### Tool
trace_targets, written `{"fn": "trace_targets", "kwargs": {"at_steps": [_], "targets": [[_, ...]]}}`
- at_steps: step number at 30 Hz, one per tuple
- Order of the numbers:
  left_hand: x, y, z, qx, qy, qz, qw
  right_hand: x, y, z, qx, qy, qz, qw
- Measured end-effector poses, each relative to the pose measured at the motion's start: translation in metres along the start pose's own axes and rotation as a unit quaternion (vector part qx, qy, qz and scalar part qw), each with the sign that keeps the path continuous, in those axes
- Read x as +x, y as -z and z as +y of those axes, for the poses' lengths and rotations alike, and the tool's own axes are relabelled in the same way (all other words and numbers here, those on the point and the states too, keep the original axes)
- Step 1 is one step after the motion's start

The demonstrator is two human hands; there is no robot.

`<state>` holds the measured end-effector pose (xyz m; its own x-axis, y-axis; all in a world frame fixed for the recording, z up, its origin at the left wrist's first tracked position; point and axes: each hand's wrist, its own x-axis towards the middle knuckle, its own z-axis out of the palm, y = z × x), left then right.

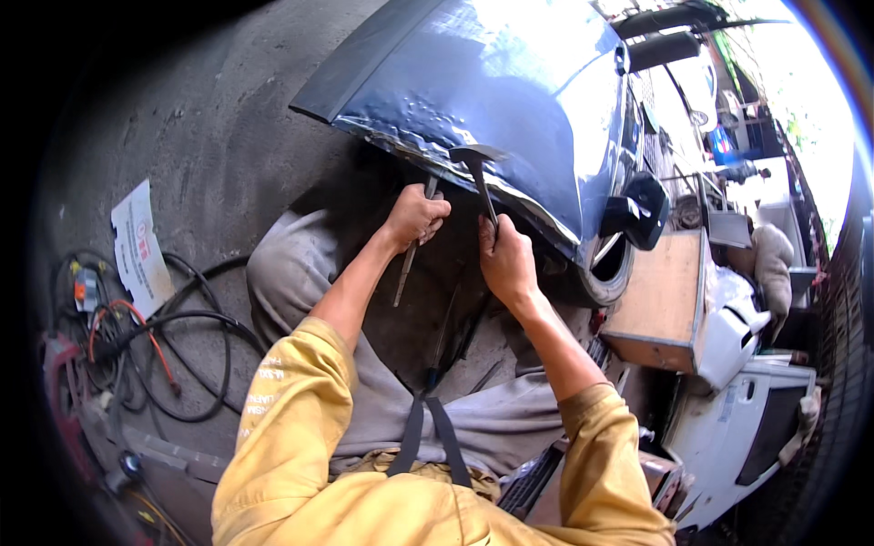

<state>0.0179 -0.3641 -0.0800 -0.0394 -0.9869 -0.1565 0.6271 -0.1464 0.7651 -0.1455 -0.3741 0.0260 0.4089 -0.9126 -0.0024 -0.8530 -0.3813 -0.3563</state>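
Note:
In front of me stands a dark blue car door (546, 100), its lower edge dented and crumpled, with bare metal showing along the rim. My left hand (416, 217) is closed round a metal bar (403, 276), whose upper end reaches up to the door's damaged edge. A body hammer (478, 166) is gripped by its handle in my right hand (510, 259). Its broad, thin head lies over the dented edge; whether it touches the metal I cannot tell. Between my legs a thin long tool (444, 337) lies on the ground.
Black cables and hoses (196, 364) coil on the floor at left, beside a torn piece of white card (142, 247). On the right are a wooden box (657, 289), a tire (608, 278) and a white panel (728, 441). The door's black mirror (642, 211) sticks out near the box.

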Motion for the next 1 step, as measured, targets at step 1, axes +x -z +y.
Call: {"fn": "trace_targets", "kwargs": {"at_steps": [1], "targets": [[-0.0005,0.0075,-0.0053,-0.004,-0.005,0.011,1.000,-0.0039,0.0044,-0.0043,-0.015,-0.027,-0.037,0.999]]}}
